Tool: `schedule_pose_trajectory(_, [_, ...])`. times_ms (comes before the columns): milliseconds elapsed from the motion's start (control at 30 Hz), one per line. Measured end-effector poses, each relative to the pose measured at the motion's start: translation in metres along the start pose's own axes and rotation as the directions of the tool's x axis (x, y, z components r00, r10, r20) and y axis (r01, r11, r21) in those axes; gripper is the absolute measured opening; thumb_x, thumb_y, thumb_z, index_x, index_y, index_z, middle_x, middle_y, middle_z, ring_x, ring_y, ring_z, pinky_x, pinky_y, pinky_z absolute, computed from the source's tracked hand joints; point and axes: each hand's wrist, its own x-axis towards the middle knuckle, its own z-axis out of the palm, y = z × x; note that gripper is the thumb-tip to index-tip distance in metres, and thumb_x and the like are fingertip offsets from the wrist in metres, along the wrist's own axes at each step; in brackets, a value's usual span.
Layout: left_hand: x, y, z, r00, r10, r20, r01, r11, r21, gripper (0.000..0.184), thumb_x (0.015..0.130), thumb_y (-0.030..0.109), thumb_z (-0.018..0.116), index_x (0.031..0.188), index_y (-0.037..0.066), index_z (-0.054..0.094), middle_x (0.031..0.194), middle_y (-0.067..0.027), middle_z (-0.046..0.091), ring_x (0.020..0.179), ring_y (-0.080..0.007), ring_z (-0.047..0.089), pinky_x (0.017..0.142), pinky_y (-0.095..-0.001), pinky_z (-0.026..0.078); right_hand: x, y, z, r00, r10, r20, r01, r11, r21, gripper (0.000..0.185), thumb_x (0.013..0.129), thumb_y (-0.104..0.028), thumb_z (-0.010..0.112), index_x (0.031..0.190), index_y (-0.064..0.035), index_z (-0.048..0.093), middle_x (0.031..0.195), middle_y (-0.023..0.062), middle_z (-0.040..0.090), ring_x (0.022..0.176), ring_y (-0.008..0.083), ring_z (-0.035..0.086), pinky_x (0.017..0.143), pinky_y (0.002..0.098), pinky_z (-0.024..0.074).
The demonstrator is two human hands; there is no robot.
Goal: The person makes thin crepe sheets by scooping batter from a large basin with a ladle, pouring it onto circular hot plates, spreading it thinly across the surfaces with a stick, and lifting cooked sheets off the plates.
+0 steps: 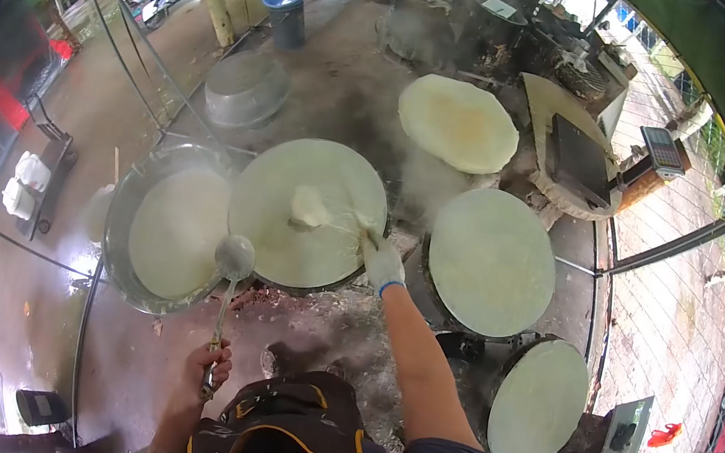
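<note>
My left hand (209, 365) is wrapped round the handle of a metal ladle (235, 257). The ladle's bowl hangs at the right rim of a large metal basin (120, 239) of pale batter (178, 233). My right hand (382, 264), in a white glove with a blue cuff, reaches over the right edge of a round griddle (272, 242) coated with pale batter. Its fingers are closed, and thin pale streaks run from them across the surface; what they hold is unclear. A thicker white lump (310, 207) lies near the griddle's middle.
To the right are a second coated griddle (492, 263) and a third (539, 404). A large flatbread (458, 124) with a browned centre lies beyond, in steam. An upturned metal basin (245, 90), a blue bucket (284, 12) and a scale (580, 160) stand around.
</note>
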Motion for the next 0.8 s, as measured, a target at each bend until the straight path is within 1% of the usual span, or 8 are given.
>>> schedule_pose_trajectory(67, [-0.006, -0.007, 0.001, 1.0, 0.003, -0.014, -0.003, 1.0, 0.013, 0.021, 0.088, 0.005, 0.05, 0.109, 0.001, 0.046, 0.076, -0.0058, 0.048, 0.051, -0.0092, 0.04, 0.041, -0.0203, 0.034, -0.014, 0.019, 0.008, 0.993, -0.102, 0.066, 0.11, 0.985, -0.135, 0.047, 0.091, -0.035, 0.055, 0.128, -0.0062, 0.055, 0.104, 0.0147, 0.068, 0.092, 0.0198, 0.063, 0.086, 0.0302, 0.0471])
schedule_pose_trajectory(167, [-0.003, -0.01, -0.006, 1.0, -0.017, 0.004, 0.017, 1.0, 0.017, 0.02, 0.09, 0.008, 0.05, 0.108, 0.001, 0.047, 0.073, -0.0052, 0.047, 0.049, -0.0087, 0.038, 0.041, -0.0201, 0.033, -0.006, 0.019, 0.006, 0.949, -0.147, 0.279, 0.146, 0.989, 0.025, 0.046, 0.089, -0.035, 0.056, 0.126, -0.0083, 0.057, 0.119, 0.0192, 0.061, 0.112, 0.0308, 0.058, 0.097, 0.0345, 0.0423])
schedule_pose_trajectory(300, [0.012, -0.003, -0.001, 1.0, -0.004, 0.002, 0.003, 0.999, 0.048, 0.017, 0.091, 0.011, 0.051, 0.106, 0.003, 0.048, 0.069, -0.004, 0.045, 0.047, -0.0085, 0.037, 0.039, -0.0212, 0.031, 0.018, 0.011, 0.007, 0.997, -0.068, 0.043, 0.061, 0.988, 0.145, 0.048, 0.091, -0.032, 0.058, 0.128, -0.001, 0.054, 0.109, 0.0131, 0.067, 0.098, 0.0191, 0.061, 0.09, 0.0286, 0.0447])
schedule_pose_trajectory(400, [0.042, 0.009, 0.002, 1.0, 0.026, 0.007, -0.027, 0.968, 0.249, 0.015, 0.089, 0.011, 0.052, 0.102, 0.004, 0.048, 0.064, -0.0028, 0.044, 0.045, -0.0091, 0.039, 0.037, -0.0229, 0.031, -0.023, 0.01, 0.0, 0.97, -0.068, 0.232, 0.055, 0.997, 0.059, 0.048, 0.091, -0.031, 0.058, 0.128, -0.0006, 0.054, 0.094, 0.0092, 0.068, 0.083, 0.0142, 0.062, 0.076, 0.0257, 0.0483])
schedule_pose_trajectory(500, [0.067, 0.018, 0.024, 0.995, 0.094, -0.022, -0.071, 0.872, 0.484, 0.015, 0.087, 0.01, 0.055, 0.097, 0.004, 0.047, 0.062, -0.0023, 0.044, 0.042, -0.0107, 0.042, 0.035, -0.0255, 0.032, -0.077, 0.038, -0.007, 0.943, 0.096, 0.318, -0.171, 0.961, 0.217, 0.045, 0.092, -0.03, 0.059, 0.128, -0.0045, 0.056, 0.078, 0.0032, 0.065, 0.064, 0.0098, 0.058, 0.055, 0.0232, 0.0454])
schedule_pose_trajectory(600, [0.096, 0.013, 0.032, 0.975, 0.217, 0.041, -0.171, 0.626, 0.761, 0.015, 0.084, 0.01, 0.057, 0.095, 0.005, 0.046, 0.061, -0.0033, 0.047, 0.041, -0.0124, 0.043, 0.035, -0.028, 0.034, -0.126, 0.011, 0.039, 0.871, 0.487, 0.056, -0.394, 0.626, 0.673, 0.041, 0.093, -0.028, 0.059, 0.128, -0.0075, 0.057, 0.066, -0.0026, 0.057, 0.048, 0.0062, 0.048, 0.04, 0.0219, 0.0347])
schedule_pose_trajectory(700, [0.119, -0.008, 0.032, 0.961, 0.275, 0.028, -0.178, 0.539, 0.823, 0.014, 0.085, 0.01, 0.056, 0.094, 0.005, 0.047, 0.063, -0.0035, 0.049, 0.041, -0.012, 0.042, 0.036, -0.0281, 0.034, -0.138, 0.047, 0.134, 0.911, 0.354, 0.213, -0.389, 0.564, 0.728, 0.039, 0.093, -0.025, 0.059, 0.129, -0.0084, 0.055, 0.066, -0.0027, 0.055, 0.045, 0.0073, 0.045, 0.038, 0.0239, 0.0348])
schedule_pose_trajectory(800, [0.105, 0.03, 0.031, 0.982, -0.008, 0.19, -0.087, 0.868, 0.489, 0.013, 0.087, 0.01, 0.054, 0.097, 0.005, 0.048, 0.062, -0.0025, 0.047, 0.041, -0.0105, 0.042, 0.036, -0.0266, 0.034, -0.137, 0.028, 0.155, 0.9, 0.378, 0.216, -0.414, 0.592, 0.691, 0.038, 0.095, -0.022, 0.057, 0.13, -0.0087, 0.054, 0.066, -0.0022, 0.055, 0.044, 0.0068, 0.044, 0.038, 0.0225, 0.0342])
